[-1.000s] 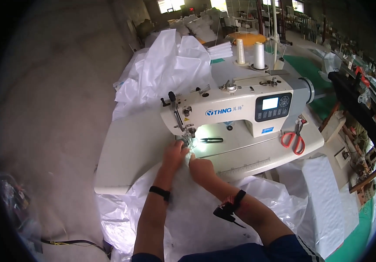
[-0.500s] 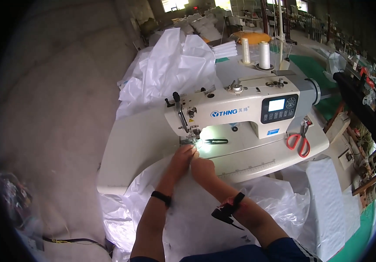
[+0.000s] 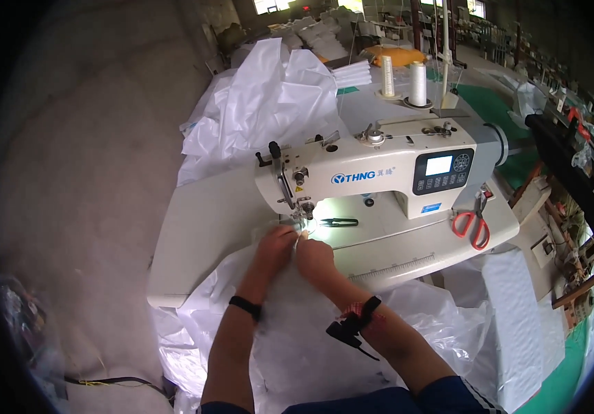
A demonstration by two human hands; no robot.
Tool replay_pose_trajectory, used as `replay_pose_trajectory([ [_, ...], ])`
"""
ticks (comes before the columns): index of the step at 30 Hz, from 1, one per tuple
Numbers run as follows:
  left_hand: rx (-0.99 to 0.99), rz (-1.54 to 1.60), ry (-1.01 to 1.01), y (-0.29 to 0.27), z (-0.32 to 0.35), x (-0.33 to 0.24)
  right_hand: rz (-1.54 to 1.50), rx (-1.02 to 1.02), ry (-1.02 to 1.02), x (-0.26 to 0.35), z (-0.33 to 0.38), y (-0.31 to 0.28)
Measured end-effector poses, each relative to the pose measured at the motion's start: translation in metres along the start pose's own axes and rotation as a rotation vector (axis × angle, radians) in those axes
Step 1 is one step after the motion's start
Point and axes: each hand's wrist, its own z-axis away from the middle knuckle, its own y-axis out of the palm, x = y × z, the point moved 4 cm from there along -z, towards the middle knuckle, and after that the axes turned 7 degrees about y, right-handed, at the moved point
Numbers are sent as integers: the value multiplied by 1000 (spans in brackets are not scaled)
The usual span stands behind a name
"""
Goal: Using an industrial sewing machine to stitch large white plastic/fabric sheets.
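A cream-coloured sewing machine (image 3: 373, 162) stands in front of me, its lamp lighting the needle area. Just below its needle end, my left hand (image 3: 275, 247) is closed on the edge of a white plastic-like sheet (image 3: 290, 338). Close to its right, my right hand (image 3: 315, 259) pinches the same sheet, thumb toward the presser foot. From both hands the sheet hangs down over the table's front edge and my lap. The fingertips and the held edge are partly hidden and washed out by the light. Dark thread snips (image 3: 338, 223) lie on the machine bed beside the needle.
Red-handled scissors (image 3: 471, 229) lie at the bed's right end. A big crumpled heap of white sheeting (image 3: 262, 103) rises behind the machine. Two thread cones (image 3: 418, 84) stand at the back. Folded white material (image 3: 513, 314) hangs at the right. Concrete floor (image 3: 97, 186) lies left.
My hands have shifted slightly left, the left one a little away from the right. The sheet's left part has moved up onto the table edge. Snips and scissors stay put.
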Motion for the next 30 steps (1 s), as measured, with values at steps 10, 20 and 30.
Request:
replay_pose_trajectory([
  [10,305,-318,-29,-80,33,-73,-828,539,280,-77,84,-14],
  [20,478,-431,-514,-115,106,-128,-1018,613,374,-73,152,-3],
  [30,321,-191,-584,-52,85,-192,-1020,656,338,-72,199,4],
])
